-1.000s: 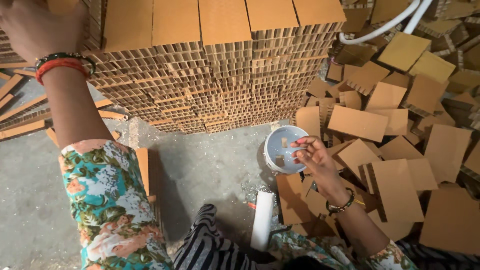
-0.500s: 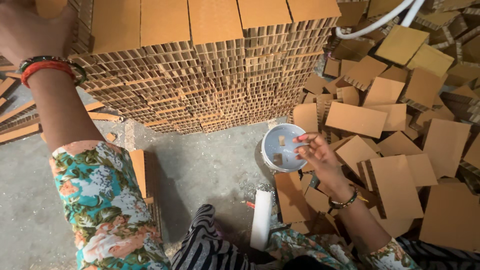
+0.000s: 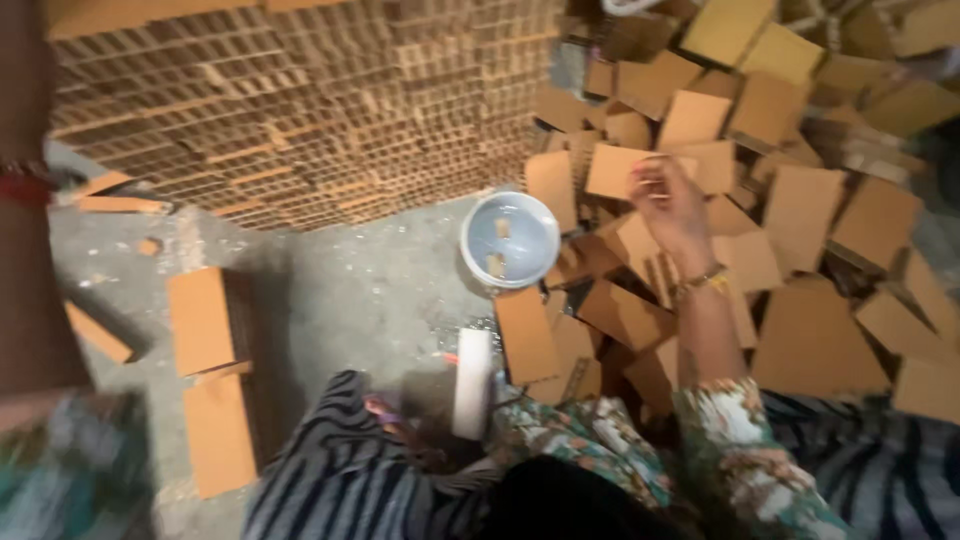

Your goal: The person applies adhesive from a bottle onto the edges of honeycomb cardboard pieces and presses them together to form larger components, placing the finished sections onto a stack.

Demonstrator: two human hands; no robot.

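My right hand (image 3: 668,200) is stretched out over a loose pile of brown cardboard pieces (image 3: 800,230). Its fingers curl on the edge of one flat cardboard piece (image 3: 612,170) at the pile's near side. A white bowl (image 3: 509,238) with pale liquid and small scraps stands on the floor just left of that hand. My left arm runs up the left edge with a red bangle (image 3: 22,187) on the wrist. My left hand (image 3: 25,90) is blurred beside the tall stack of cardboard blocks (image 3: 300,110), and its fingers are hard to make out.
A white roll (image 3: 473,382) lies on the concrete floor by my knees. Two flat cardboard blocks (image 3: 205,320) lie at the lower left, with loose strips (image 3: 120,203) beyond them. Striped and floral clothing fills the bottom of the view.
My right hand has left the white bowl and moved right onto the cardboard pile. The view has swung down and right, so the stack's top is out of sight.
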